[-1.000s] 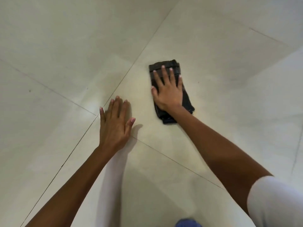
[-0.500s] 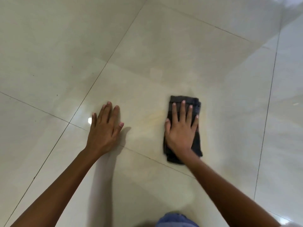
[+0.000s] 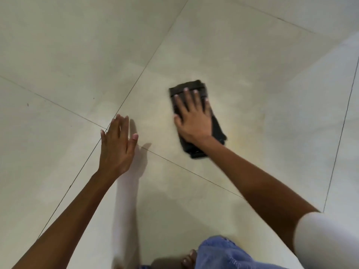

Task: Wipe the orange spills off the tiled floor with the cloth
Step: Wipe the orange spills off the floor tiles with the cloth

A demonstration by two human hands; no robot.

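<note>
Right hand [image 3: 194, 121] flat, fingers spread, pressing on dark folded cloth [image 3: 217, 131] — cloth lies on glossy cream tiled floor [image 3: 252, 55]. Left hand [image 3: 116, 146] open, palm down beside a grout crossing. Faint orange smear [image 3: 235, 123] just right of cloth.

1. The cloth [image 3: 218, 131] lies on the tiled floor [image 3: 252, 55].
2. The right grip [image 3: 194, 121] lies flat on the cloth.
3. The left grip [image 3: 116, 146] is left of the cloth and apart from it, by a crossing of tile joints.
</note>
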